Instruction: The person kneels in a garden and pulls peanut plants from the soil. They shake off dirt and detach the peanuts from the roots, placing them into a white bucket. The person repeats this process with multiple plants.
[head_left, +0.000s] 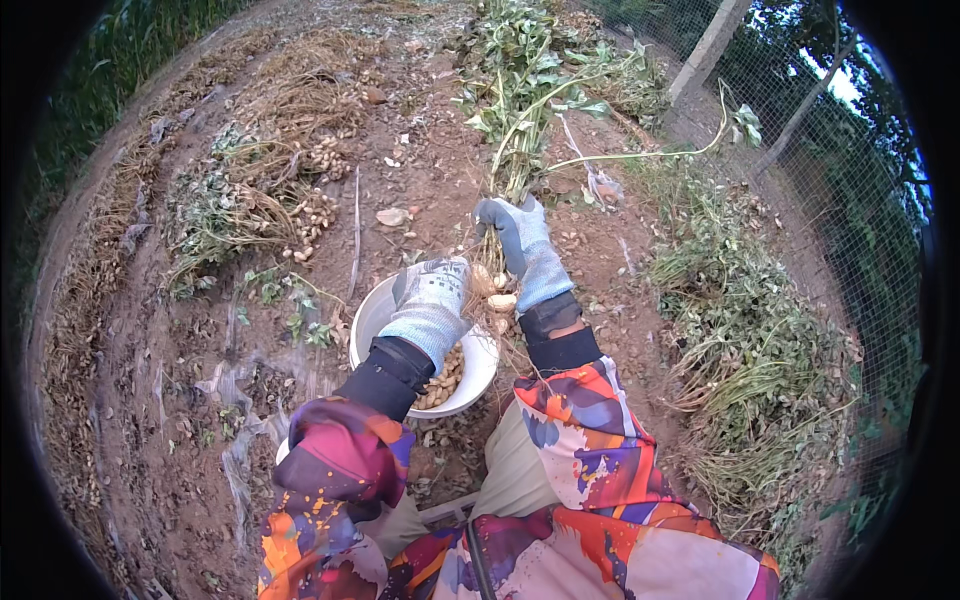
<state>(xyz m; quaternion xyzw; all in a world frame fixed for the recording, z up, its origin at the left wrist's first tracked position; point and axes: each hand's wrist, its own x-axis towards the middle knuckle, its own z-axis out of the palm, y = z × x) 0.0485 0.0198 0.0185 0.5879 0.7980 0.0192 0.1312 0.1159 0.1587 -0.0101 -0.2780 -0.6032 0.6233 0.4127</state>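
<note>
My right hand (529, 244), in a grey-blue knitted glove, is closed around the stems of a peanut plant (517, 161). Its leafy top points away from me, and several peanut pods (501, 302) hang from the roots below the fist. Close beside those roots is my left hand (433, 296), gloved alike, over the far side of a white bucket (480, 375). The left fingertips are turned away, so what they hold is hidden. Loose peanuts (446, 379) lie inside the bucket, partly covered by my left wrist.
Pulled peanut plants with pods (300, 217) lie to the left on brown soil. A long heap of stripped, leafy vines (757, 337) runs along the right. Beyond it stand a wire mesh fence (847, 187) and a post (705, 56). Torn plastic film (240, 450) lies at lower left.
</note>
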